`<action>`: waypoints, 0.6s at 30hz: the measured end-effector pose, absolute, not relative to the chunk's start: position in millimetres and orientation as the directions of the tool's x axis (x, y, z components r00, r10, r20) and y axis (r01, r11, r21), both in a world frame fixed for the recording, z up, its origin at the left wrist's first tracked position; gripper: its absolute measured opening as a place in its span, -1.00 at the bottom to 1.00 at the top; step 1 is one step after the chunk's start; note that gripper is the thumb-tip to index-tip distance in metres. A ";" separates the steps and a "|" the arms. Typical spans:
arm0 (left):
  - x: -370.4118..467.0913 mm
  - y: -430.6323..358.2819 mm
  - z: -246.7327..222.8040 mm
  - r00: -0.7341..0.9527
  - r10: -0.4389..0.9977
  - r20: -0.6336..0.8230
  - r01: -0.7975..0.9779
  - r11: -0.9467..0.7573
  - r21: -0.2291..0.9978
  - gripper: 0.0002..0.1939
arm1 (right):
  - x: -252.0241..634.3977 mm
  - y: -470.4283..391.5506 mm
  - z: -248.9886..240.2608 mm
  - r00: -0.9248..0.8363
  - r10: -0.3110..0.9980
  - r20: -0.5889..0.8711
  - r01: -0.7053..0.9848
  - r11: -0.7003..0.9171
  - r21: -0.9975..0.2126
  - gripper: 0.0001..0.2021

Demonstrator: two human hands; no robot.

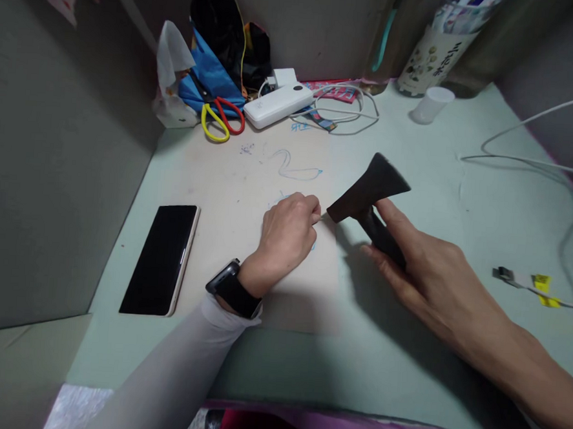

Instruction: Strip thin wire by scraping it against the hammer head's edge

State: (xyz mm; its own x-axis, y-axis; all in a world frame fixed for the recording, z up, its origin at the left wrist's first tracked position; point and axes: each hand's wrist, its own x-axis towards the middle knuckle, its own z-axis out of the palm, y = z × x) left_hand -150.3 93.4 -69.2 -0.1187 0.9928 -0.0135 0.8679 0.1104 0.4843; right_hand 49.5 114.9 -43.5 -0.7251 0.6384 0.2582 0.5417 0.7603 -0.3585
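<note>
A dark hatchet-shaped tool [373, 184] is tilted above the table, its wide flared end up and its narrow end pointing down-left. My right hand [423, 268] is wrapped round its handle. Beside the narrow end, my left hand [290, 231] is closed over a pale paper sheet [300, 306]. A small thin thing sticks out between its fingertips and touches or nearly touches the tool's narrow end; what it is I cannot make out. A black smartwatch [233, 289] circles my left wrist. Blue pen drawings show on the sheet.
A phone [160, 258] lies at left. Scissors [219, 116], a white power bank [278, 104], a blue bag [210, 74] and coiled cable stand at the back. At back right are a pen holder [434, 62] and white cup [431, 105]. A cable with a yellow tag [542, 283] lies right.
</note>
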 end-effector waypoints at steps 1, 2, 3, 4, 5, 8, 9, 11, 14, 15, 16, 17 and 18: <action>-150.5 93.4 -69.6 -0.116 0.993 -0.015 0.868 0.109 0.485 -0.81 | 50.4 115.6 -42.0 -0.715 0.650 0.257 0.556 0.752 -0.355 -0.48; -150.7 93.4 -70.0 -0.113 0.993 -0.017 0.868 0.107 0.484 -0.80 | 51.3 116.2 -41.0 -0.708 0.660 0.252 0.569 0.744 -0.351 -0.48; -150.8 93.5 -70.3 -0.112 0.994 -0.018 0.869 0.107 0.482 -0.79 | 52.3 116.7 -40.7 -0.703 0.668 0.245 0.580 0.737 -0.347 -0.48; -150.8 93.5 -70.5 -0.112 0.994 -0.020 0.871 0.107 0.479 -0.79 | 53.1 116.9 -40.8 -0.701 0.673 0.237 0.587 0.733 -0.346 -0.48; -150.8 93.6 -70.5 -0.112 0.993 -0.020 0.873 0.108 0.475 -0.78 | 53.8 116.8 -41.4 -0.701 0.675 0.231 0.590 0.730 -0.344 -0.48; -150.7 93.8 -70.4 -0.110 0.994 -0.021 0.881 0.107 0.461 -0.77 | 54.5 115.2 -44.6 -0.709 0.671 0.214 0.587 0.731 -0.347 -0.49; -150.6 93.9 -70.3 -0.108 0.994 -0.022 0.883 0.106 0.457 -0.77 | 54.3 114.6 -45.6 -0.715 0.667 0.212 0.581 0.735 -0.350 -0.49; -150.5 94.0 -70.0 -0.108 0.994 -0.024 0.886 0.107 0.452 -0.77 | 53.6 113.8 -47.1 -0.725 0.655 0.212 0.565 0.742 -0.360 -0.50; -150.1 94.2 -69.7 -0.113 0.993 -0.022 0.890 0.111 0.443 -0.78 | 52.4 113.9 -47.2 -0.737 0.638 0.223 0.540 0.754 -0.372 -0.48; -149.8 94.2 -69.5 -0.114 0.993 -0.020 0.892 0.111 0.438 -0.78 | 52.1 114.1 -47.0 -0.740 0.634 0.225 0.535 0.758 -0.373 -0.48; -149.6 94.2 -69.4 -0.114 0.993 -0.019 0.894 0.111 0.434 -0.79 | 52.0 114.3 -46.9 -0.742 0.630 0.228 0.532 0.761 -0.372 -0.48; -149.3 94.2 -69.1 -0.116 0.993 -0.019 0.896 0.113 0.430 -0.79 | 51.8 114.6 -46.9 -0.743 0.628 0.234 0.529 0.764 -0.369 -0.48; -149.0 94.2 -68.9 -0.117 0.993 -0.019 0.897 0.114 0.426 -0.79 | 51.7 114.8 -47.2 -0.744 0.623 0.242 0.526 0.769 -0.364 -0.48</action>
State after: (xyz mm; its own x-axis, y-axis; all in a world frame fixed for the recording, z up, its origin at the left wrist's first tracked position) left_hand -149.0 94.2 -68.9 -0.1172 0.9929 -0.0192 0.8973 0.1141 0.4264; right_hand 51.7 114.8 -47.2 -0.7437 0.6233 0.2419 0.5257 0.7687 -0.3645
